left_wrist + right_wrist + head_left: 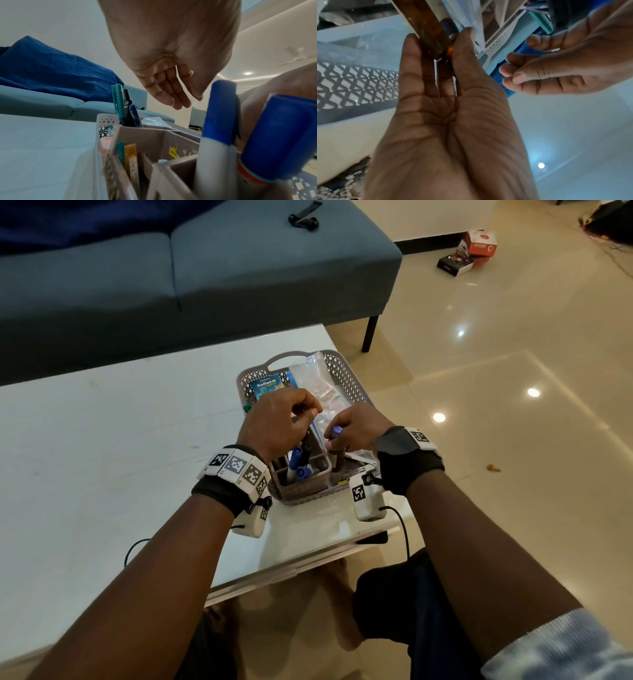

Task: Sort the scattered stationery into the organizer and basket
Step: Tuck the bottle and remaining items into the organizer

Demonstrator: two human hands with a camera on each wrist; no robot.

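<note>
A grey lattice basket (346, 381) stands at the table's right edge, with a taupe organizer (320, 474) inside its near end. Blue-capped markers (296, 460) stand in the organizer, close up in the left wrist view as markers (219, 115), with thinner pens (123, 105) further back. My left hand (305, 410) hovers over the organizer, its fingers (171, 97) loosely curved and holding nothing. My right hand (342, 434) is just right of the organizer. It grips a purple-capped pen (336, 430) together with an amber-brown stick (428, 27), pinched between thumb and fingers (412, 56).
A Koflet-H packet (265, 388) and a clear plastic bag (315, 381) lie in the basket's far half. The white table (102, 440) stretches left. A grey-blue sofa (205, 278) stands behind it. Small boxes (469, 251) sit on the tiled floor at the right.
</note>
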